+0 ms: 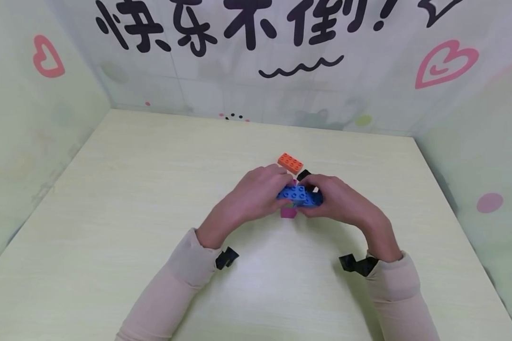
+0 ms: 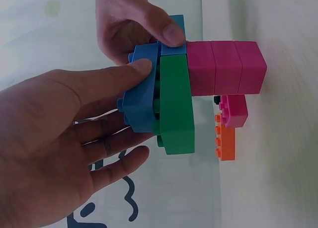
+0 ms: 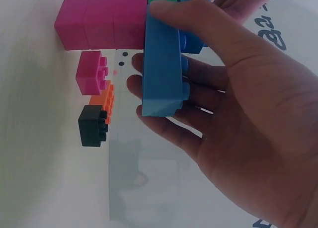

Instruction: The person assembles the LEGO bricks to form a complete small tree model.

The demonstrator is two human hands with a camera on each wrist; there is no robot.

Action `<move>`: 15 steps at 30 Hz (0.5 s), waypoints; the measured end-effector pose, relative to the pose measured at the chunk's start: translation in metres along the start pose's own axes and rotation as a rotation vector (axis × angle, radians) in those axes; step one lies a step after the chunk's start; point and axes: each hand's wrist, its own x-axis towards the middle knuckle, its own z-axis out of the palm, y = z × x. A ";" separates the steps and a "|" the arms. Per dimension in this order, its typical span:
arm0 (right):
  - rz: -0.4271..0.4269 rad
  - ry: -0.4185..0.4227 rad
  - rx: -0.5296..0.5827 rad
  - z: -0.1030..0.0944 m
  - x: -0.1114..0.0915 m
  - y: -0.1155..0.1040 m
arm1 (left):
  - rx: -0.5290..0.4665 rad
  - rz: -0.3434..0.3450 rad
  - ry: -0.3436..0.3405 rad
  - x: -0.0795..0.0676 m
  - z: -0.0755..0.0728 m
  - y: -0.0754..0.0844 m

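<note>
My left hand (image 1: 261, 193) pinches an upper blue brick (image 2: 140, 91) between thumb and fingers. That brick lies slightly tilted over a green brick (image 2: 177, 109), whose studs show in the gap between them. My right hand (image 1: 342, 200) grips a lower blue brick (image 3: 162, 64), thumb on its underside edge and fingers behind its studs. The green and lower blue bricks sit side by side on top of a column of three pink bricks (image 2: 227, 68), which stands on the table. In the head view the hands hide most of the column.
Behind the column, on the pale table (image 1: 153, 189), lie an orange brick (image 1: 290, 163), a small black brick (image 3: 91, 126) and a loose pink brick (image 3: 90, 73). Printed wall panels (image 1: 239, 94) border the table at the back and both sides. Each wrist carries a black camera mount.
</note>
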 end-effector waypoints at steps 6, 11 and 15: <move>-0.084 0.046 0.073 -0.005 -0.002 -0.002 | 0.003 0.009 0.013 0.001 0.001 0.000; -0.115 0.050 0.087 -0.005 -0.002 0.000 | 0.001 0.006 0.002 0.002 0.001 0.000; -0.130 0.052 0.067 -0.005 -0.003 -0.001 | 0.007 0.002 -0.005 0.002 0.000 0.002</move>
